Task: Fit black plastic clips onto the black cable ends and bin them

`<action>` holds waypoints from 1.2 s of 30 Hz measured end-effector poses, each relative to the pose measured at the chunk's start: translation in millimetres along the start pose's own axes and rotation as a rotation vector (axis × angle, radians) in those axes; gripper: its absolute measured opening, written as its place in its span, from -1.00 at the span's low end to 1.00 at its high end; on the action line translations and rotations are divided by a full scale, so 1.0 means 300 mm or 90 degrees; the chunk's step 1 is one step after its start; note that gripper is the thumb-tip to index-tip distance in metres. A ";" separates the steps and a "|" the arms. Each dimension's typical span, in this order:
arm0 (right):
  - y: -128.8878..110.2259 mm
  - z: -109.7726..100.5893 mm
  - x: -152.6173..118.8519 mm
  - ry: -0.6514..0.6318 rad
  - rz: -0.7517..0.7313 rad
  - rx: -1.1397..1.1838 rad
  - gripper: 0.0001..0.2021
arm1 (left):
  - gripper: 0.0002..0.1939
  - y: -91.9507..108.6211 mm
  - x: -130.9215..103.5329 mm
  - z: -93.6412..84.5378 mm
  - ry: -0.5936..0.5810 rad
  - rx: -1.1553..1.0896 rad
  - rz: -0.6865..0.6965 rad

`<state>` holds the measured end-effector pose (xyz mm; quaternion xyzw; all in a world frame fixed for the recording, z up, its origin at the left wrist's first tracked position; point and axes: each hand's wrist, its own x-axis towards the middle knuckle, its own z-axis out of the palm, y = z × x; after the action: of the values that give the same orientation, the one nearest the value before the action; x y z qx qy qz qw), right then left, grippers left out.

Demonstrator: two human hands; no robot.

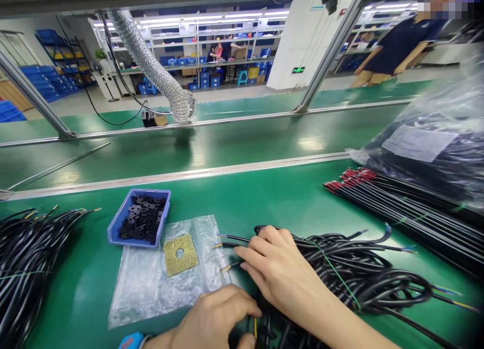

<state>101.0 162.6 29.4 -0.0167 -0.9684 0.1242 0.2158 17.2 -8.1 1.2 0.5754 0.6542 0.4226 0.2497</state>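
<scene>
My right hand (274, 266) reaches over a bundle of black cables (328, 268), its fingers bent and closed on a black cable. Cable ends with yellow and blue wire tips (223, 245) stick out left of its fingertips. At the bottom, my left hand (217, 316), with a blue band (131, 340) at the wrist, curls its fingers and thumb about a cable end with a yellow wire (255, 328). The hand itself partly hides this cable. Left of both hands, a yellowish square plate with a round hole (171, 260) lies on a clear plastic bag (139, 293).
A blue bin (113, 230) holds small black parts. Another black cable bundle (34, 258) lies at far left. Red-tipped black cables (397, 202) and a large plastic bag (434, 122) are at right. Behind the bench hangs a silver duct (151, 66); a person (397, 46) stands beyond.
</scene>
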 end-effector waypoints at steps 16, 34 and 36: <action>0.015 0.055 -0.024 -0.037 -0.097 0.066 -0.66 | -0.78 0.027 -0.013 -0.482 0.306 0.539 -0.287; 0.003 0.031 -0.024 -0.056 -0.047 0.112 -0.68 | -0.75 0.027 0.010 -0.474 0.226 -0.102 -0.332; -0.001 0.015 -0.019 -0.117 -0.039 0.078 -0.73 | -0.68 0.033 0.019 -0.437 0.151 -0.122 -0.360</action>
<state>104.4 160.7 23.2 0.0374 -0.9748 0.1772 0.1304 -85.1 -37.6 78.3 0.2910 0.7702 0.4602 0.3321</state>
